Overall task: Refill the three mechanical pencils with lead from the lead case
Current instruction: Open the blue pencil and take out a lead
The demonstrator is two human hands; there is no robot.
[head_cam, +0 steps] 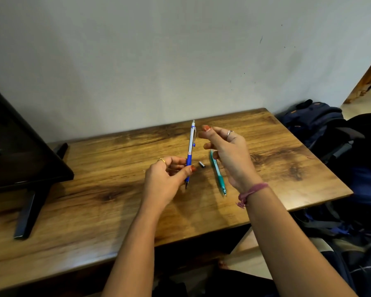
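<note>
My left hand [166, 179] grips a blue and silver mechanical pencil [190, 146] by its blue lower barrel, holding it nearly upright with the tip down over the wooden table [94, 200]. The pencil's top end is bare. A small dark cap [202, 164] lies on the table just right of the pencil. My right hand [227, 155] hovers beside the pencil's upper end, its fingers loosely curled and apart, with nothing visible between them. A teal mechanical pencil [218, 174] lies on the table, partly under that hand. No lead case or third pencil is in view.
A dark monitor [19, 151] on slanted legs stands at the table's left. The wall runs close behind the table. Dark blue bags [315, 123] and a black chair [364, 133] crowd the floor beyond the table's right edge.
</note>
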